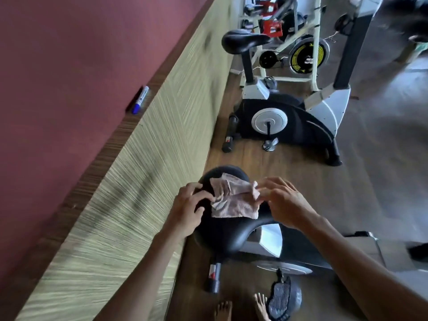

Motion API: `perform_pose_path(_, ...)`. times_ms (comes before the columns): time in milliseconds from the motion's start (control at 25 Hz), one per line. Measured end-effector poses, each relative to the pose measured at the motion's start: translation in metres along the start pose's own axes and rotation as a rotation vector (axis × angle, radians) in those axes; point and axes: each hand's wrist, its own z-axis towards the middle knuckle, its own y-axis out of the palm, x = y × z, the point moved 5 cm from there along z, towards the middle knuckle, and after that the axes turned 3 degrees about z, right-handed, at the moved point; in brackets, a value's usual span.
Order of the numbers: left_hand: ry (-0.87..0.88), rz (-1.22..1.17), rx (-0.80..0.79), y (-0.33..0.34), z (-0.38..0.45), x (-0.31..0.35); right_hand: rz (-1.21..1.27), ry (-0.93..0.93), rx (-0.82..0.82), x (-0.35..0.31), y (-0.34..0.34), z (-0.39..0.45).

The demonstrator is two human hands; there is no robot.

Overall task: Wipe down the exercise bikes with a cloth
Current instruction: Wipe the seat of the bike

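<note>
A pale pink cloth lies crumpled on the black saddle of the nearest exercise bike. My left hand pinches the cloth's left edge, fingers curled over the saddle's side. My right hand pinches the cloth's right corner between thumb and fingertips. The cloth stretches between both hands above the saddle's rear. A second exercise bike, black and white with a black saddle, stands further ahead along the wall.
A striped wall panel runs along the left with a blue marker on its wooden ledge. The near bike's pedal sits beside my bare feet. More gym machines stand beyond. Wooden floor opens to the right.
</note>
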Motion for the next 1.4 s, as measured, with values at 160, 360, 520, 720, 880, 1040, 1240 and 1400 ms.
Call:
perform_pose_path(160, -0.215, -0.075, 0.169, 0.017, -0.020, -0.028, 0.003, -0.133, 0.292, -0.006, 0.009, 0.001)
perform_pose_path(360, -0.313, -0.227, 0.164, 0.044, 0.010, -0.004, -0.009, -0.374, 0.045, -0.034, 0.047, 0.059)
perform_pose_path(520, -0.377, -0.133, 0.368, 0.045, 0.009, -0.008, 0.068, -0.232, 0.016, -0.006, 0.063, 0.066)
perform_pose_path(720, -0.126, 0.045, 0.145, 0.054, 0.037, 0.028, 0.119, 0.036, -0.003, 0.028, 0.044, 0.059)
perform_pose_path(880, -0.040, 0.110, -0.071, 0.059, 0.068, 0.042, 0.414, -0.006, 0.081, 0.036, 0.035, 0.064)
perform_pose_path(1040, -0.075, -0.194, -0.033, 0.038, 0.087, 0.033, 0.468, 0.119, 0.128, 0.048, 0.027, 0.059)
perform_pose_path(1240, -0.287, -0.416, -0.104, 0.029, 0.094, 0.024, 0.691, 0.320, 0.134, 0.063, 0.025, 0.050)
perform_pose_path(1400, -0.370, -0.264, 0.089, 0.032, 0.094, 0.015, 0.673, 0.337, 0.139, 0.057, 0.032, 0.058)
